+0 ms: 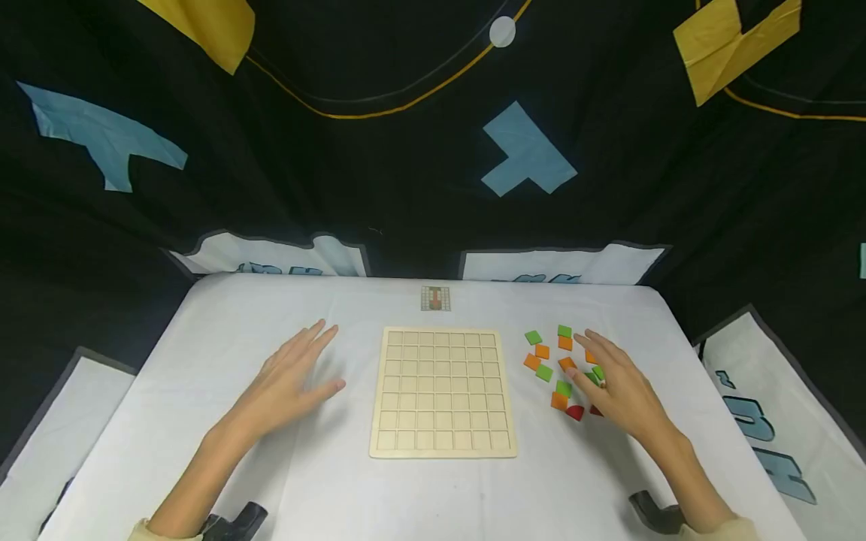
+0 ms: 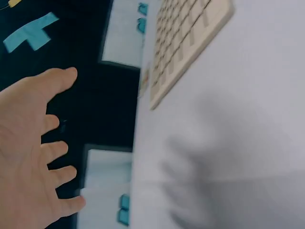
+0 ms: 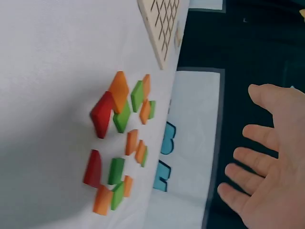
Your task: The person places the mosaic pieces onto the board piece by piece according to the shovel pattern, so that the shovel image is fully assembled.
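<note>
A square wooden grid board [image 1: 443, 392] lies on the white table, its cells bare. To its left hovers my left hand [image 1: 287, 379], fingers spread and nothing in them; in the left wrist view its palm [image 2: 24, 152] faces the board's side, with a shadow on the cloth. My right hand [image 1: 619, 387] is held over loose coloured tiles to the right of the board and partly hides them. Among these are orange tiles [image 1: 559, 400], green tiles [image 1: 544, 373] and red rounded pieces [image 1: 574, 412]. The right wrist view shows that palm [image 3: 271, 167] with relaxed fingers, apart from the tiles.
A small printed card [image 1: 435, 298] with a grid picture lies behind the board. White cloth covers the table [image 1: 379, 496]. A black curtain [image 1: 406, 188] with yellow and blue shapes hangs at the far edge. Black straps [image 1: 237, 522] sit at the wrists.
</note>
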Demonstrator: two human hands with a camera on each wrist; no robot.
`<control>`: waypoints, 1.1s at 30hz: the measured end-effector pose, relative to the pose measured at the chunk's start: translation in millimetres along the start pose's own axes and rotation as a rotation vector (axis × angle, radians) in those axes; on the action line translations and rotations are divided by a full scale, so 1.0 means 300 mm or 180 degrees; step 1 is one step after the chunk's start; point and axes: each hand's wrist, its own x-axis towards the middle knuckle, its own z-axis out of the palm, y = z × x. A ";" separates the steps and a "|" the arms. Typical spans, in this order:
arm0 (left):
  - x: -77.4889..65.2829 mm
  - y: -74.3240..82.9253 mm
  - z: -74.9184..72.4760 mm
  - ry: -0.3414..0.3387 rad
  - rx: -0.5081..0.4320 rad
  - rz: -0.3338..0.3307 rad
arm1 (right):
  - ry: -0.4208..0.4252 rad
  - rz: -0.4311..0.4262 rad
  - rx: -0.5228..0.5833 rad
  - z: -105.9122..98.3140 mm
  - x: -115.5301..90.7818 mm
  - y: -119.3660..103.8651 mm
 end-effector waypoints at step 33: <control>0.016 0.038 0.248 -0.1096 -0.0095 0.0314 | -0.0083 -0.0039 0.1123 0.176 0.139 0.136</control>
